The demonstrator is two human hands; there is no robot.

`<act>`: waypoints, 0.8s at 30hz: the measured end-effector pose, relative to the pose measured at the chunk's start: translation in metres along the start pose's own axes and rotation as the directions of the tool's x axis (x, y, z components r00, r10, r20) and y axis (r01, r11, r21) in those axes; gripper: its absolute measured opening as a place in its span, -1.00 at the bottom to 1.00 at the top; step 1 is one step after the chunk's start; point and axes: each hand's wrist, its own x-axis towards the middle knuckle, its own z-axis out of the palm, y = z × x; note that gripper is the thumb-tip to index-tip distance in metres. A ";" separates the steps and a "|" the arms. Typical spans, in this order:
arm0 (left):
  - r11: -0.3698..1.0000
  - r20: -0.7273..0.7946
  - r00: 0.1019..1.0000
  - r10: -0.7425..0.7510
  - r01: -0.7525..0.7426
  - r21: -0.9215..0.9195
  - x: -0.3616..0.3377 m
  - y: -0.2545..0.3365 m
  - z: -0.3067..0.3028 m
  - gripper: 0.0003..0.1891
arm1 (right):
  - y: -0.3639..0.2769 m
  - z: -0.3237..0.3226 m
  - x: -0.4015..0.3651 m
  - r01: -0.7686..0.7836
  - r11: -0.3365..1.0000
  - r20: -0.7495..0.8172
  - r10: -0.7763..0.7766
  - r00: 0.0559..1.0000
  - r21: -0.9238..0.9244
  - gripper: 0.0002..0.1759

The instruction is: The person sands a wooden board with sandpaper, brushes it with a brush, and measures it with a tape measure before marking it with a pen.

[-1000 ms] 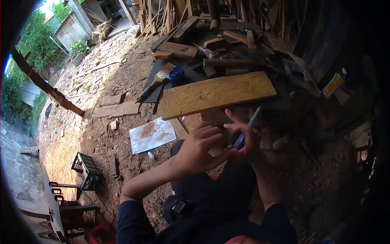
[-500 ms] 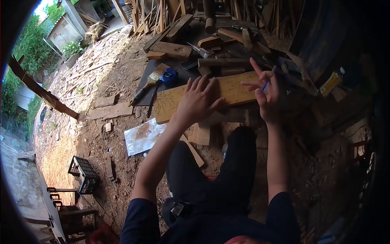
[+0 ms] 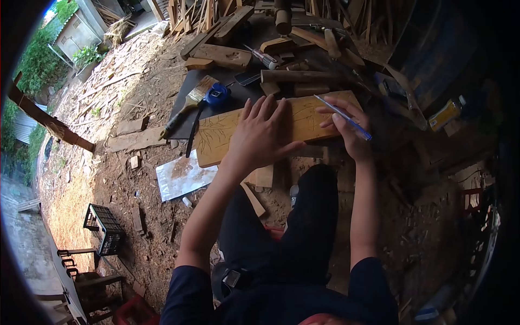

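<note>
Now the right hand (image 3: pixel 346 127) has dropped onto the right end of the board (image 3: pixel 214 138) before the knees (image 3: pixel 317 184), its grip pinching a blue pen (image 3: pixel 342 117). The left hand (image 3: pixel 262 132) stays flat on it, fingers spread.

- Dirt floor (image 3: pixel 97 179) littered with wood chips and offcuts, sunlit on the left.
- Black crate (image 3: pixel 104 229) on that ground, near wooden chairs (image 3: pixel 81 265) at lower left.
- Loose timber (image 3: pixel 216 16) stacked along the top, in shade.
- Small shed (image 3: pixel 76 32) and green bushes (image 3: pixel 38 65) outside, upper left, in daylight.
</note>
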 end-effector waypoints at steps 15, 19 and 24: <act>0.998 -0.059 0.998 -0.012 0.009 -0.059 0.000 -0.001 0.004 0.30 | 0.001 0.025 -0.013 -0.101 0.995 -0.036 0.101 0.994 0.014 -0.55; 0.999 -0.037 0.999 -0.022 0.021 -0.038 0.000 0.001 -0.002 0.30 | 0.000 0.026 -0.014 -0.099 0.995 -0.021 0.099 0.995 -0.017 -0.53; 1.000 -0.045 0.999 -0.012 0.011 -0.019 -0.001 0.000 -0.002 0.30 | 0.002 0.027 -0.013 -0.086 0.996 -0.012 0.086 0.996 -0.030 -0.53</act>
